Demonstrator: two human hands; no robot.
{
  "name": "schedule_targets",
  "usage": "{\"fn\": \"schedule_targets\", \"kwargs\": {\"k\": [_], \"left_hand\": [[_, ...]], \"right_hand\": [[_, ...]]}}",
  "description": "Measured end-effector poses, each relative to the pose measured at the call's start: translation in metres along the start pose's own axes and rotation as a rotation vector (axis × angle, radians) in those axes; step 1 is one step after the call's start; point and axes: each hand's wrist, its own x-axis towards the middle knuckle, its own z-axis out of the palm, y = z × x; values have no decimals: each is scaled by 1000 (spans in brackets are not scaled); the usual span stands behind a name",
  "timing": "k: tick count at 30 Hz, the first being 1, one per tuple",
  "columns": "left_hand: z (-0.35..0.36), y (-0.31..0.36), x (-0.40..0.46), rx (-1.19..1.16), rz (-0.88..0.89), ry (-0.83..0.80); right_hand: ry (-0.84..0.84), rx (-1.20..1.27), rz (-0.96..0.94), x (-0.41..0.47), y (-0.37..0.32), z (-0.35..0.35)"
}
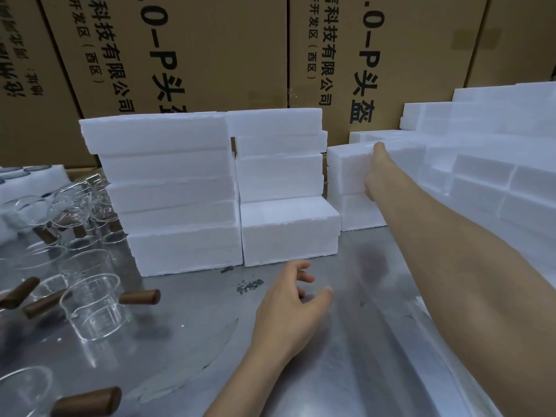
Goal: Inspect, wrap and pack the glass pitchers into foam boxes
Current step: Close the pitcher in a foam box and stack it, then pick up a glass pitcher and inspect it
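Note:
Several clear glass pitchers with brown wooden handles stand at the left of the steel table; the nearest pitcher [94, 307] has its handle pointing right. White foam boxes are stacked at the back. My right hand [376, 170] reaches far out and grips the top foam box [349, 170] of a short stack right of centre, thumb over its top edge. My left hand [293, 299] hovers just above the table in front of the stacks, fingers apart and holding nothing.
A tall foam stack [168, 191] and a second foam stack [282, 188] stand at centre back. More foam boxes [487, 152] pile up along the right. Brown cardboard cartons [210, 55] form a wall behind. The steel table [346, 341] lies under my hands.

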Motion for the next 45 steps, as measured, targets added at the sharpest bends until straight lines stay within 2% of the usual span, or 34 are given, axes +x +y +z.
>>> {"fn": "schedule_targets", "kwargs": {"k": [5, 9, 11, 14, 17, 19, 22, 26, 28, 30, 33, 38, 42, 43, 45], "left_hand": [[0, -1, 1, -13, -9, 0], [-1, 1, 3, -71, -17, 19], [-1, 1, 5, -136, -12, 95], [-6, -1, 6, -186, -5, 295], [-13, -1, 7, -163, -43, 478], [-18, -3, 9, -142, -88, 556], [-26, -6, 12, -181, -131, 589], [-28, -6, 13, -161, -129, 581], [-28, -4, 11, -134, -127, 569], [-31, -4, 6, -69, -127, 497], [-31, -6, -11, 96, -91, 305], [-35, -2, -44, 214, -8, 178], [-46, -11, -66, 768, 213, 125], [-51, -10, -66, 878, 229, 156], [-64, -6, -58, 1020, 155, 239]], "right_hand": [[-1, -19, -81, -1, 8, -3], [-32, 33, -63, -13, 20, -10], [-51, 78, -18, -19, 30, -12], [-31, 184, 50, -33, 55, -13], [-20, 211, 21, -55, 92, -14], [-8, 187, -56, -68, 112, -17], [65, 107, -269, -86, 129, -27], [-20, -17, -511, -109, 151, -42], [-58, -85, -550, -123, 160, -50], [-90, -115, -550, -136, 166, -58], [-125, -174, -565, -150, 171, -70], [-254, -371, -617, -172, 181, -85], [-364, -424, -644, -183, 187, -95], [-386, -429, -638, -184, 188, -96], [-412, -445, -629, -186, 187, -97]]}}
